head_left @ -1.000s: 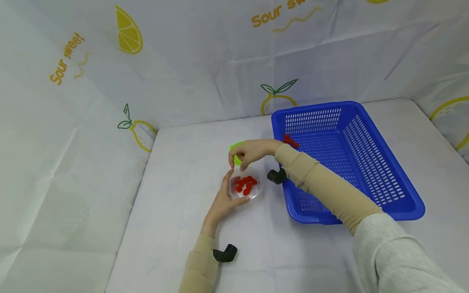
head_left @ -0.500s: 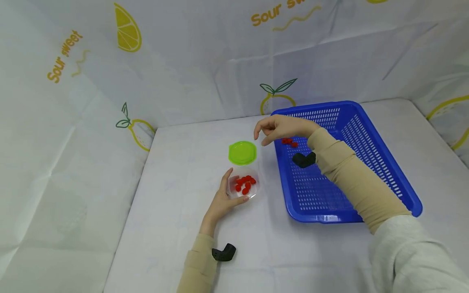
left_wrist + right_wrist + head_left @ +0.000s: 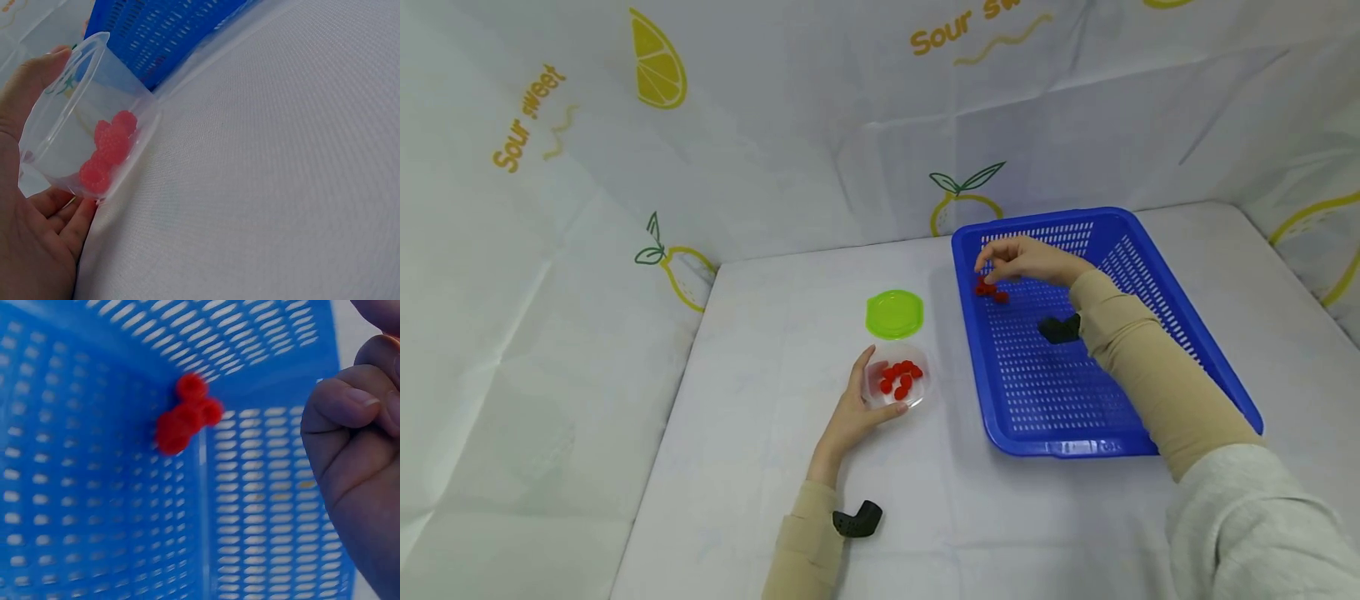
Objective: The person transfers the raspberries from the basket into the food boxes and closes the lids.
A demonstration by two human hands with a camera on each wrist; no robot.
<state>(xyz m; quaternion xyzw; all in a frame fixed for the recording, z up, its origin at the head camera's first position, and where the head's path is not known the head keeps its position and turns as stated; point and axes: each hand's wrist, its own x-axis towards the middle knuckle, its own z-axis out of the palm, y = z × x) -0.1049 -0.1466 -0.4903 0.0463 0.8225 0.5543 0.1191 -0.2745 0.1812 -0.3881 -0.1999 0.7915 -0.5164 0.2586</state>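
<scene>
My left hand (image 3: 853,418) grips a clear plastic cup (image 3: 131,78) standing on the table, thumb and fingers on opposite sides. Several red raspberries (image 3: 112,144) lie in its bottom. Inside the far left corner of a blue perforated basket (image 3: 1015,421), a small cluster of raspberries (image 3: 187,419) rests together. My right hand (image 3: 1033,260) hovers over that corner, fingertips pointing down close to the cluster and overlapping it in the head view. Nothing shows in its fingers. In the right wrist view its rear fingers are bent, and its upper fingers are partly cut off by the frame.
A bright green lid (image 3: 895,315) lies flat on the table just beyond the cup. The basket takes up the table's right side, its raised wall between the cup and the cluster. A white lemon-print cloth (image 3: 820,150) covers the walls behind and beside the table.
My right hand has moved from above the cup and lid, rightward over the basket wall, to the raspberries in the corner. The left hand has stayed on the cup.
</scene>
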